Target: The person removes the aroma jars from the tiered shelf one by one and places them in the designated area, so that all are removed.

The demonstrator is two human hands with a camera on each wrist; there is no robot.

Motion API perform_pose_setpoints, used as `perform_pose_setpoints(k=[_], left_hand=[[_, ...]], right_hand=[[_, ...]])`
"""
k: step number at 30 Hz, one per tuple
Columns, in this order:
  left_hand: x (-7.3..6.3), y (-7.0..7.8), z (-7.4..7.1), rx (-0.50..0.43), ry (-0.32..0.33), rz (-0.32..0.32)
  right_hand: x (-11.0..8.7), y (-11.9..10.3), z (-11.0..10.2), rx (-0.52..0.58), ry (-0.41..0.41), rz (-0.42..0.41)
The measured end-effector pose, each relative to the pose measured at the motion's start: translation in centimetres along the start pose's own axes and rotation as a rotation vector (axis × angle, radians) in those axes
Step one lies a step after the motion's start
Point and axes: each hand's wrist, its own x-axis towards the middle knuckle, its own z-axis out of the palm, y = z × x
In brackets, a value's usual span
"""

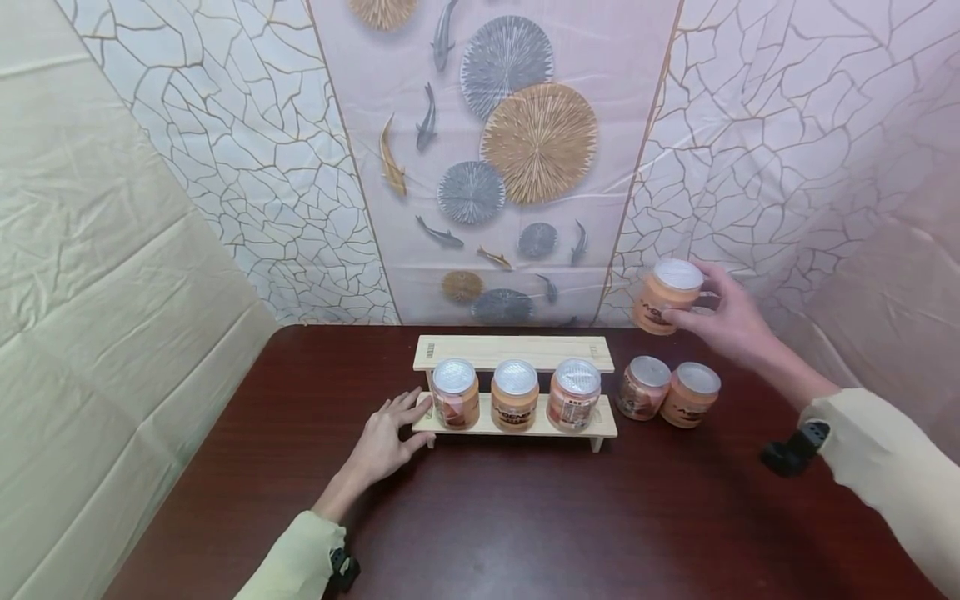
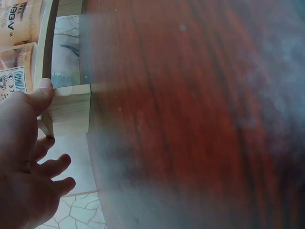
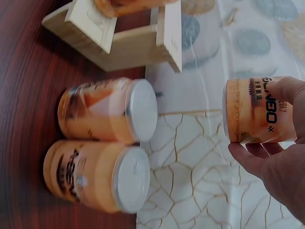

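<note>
My right hand [image 1: 731, 321] holds an orange jar [image 1: 666, 300] with a clear lid in the air, right of a two-tier wooden rack [image 1: 513, 354]. In the right wrist view, thumb and fingers wrap the held jar [image 3: 259, 109], and its label shows. At the rack's left end, my left hand [image 1: 386, 437] grips the lower shelf, thumb at the front corner. The left wrist view shows the thumb against the shelf edge [image 2: 46, 52], other fingers beyond it. Three similar jars stand on the lower shelf: left [image 1: 456, 396], middle [image 1: 514, 397] and right [image 1: 574, 397]. The upper shelf [image 1: 517, 352] is bare.
Two more orange jars, one nearer the rack [image 1: 642, 390] and one farther right [image 1: 690, 397], stand side by side on the dark wooden table [image 1: 495, 517]. A patterned cloth backdrop [image 1: 405, 250] hangs behind the table. Pale cloth [image 1: 112, 317] hangs at the left.
</note>
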Motion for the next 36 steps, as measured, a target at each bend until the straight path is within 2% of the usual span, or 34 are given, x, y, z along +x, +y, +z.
perform_pose_setpoints(k=[13, 20, 26, 32, 36], left_hand=[[-0.1, -0.1, 0.2, 0.005, 0.010, 0.030], [0.0, 0.0, 0.1, -0.005, 0.014, 0.022], [0.0, 0.1, 0.1, -0.006, 0.016, 0.014], [0.0, 0.1, 0.0, -0.002, 0.012, 0.018], [0.0, 0.1, 0.0, -0.002, 0.017, 0.022]], right_hand=[[-2.1, 3.1, -2.6, -0.042, 0.078, 0.023], [-3.1, 4.5, -3.9, -0.087, 0.108, 0.028], [-4.1, 5.4, -4.5, -0.106, 0.140, 0.031], [-5.3, 6.3, -4.9, -0.097, 0.163, -0.004], [-5.9, 6.7, -4.9, -0.102, 0.148, 0.030]])
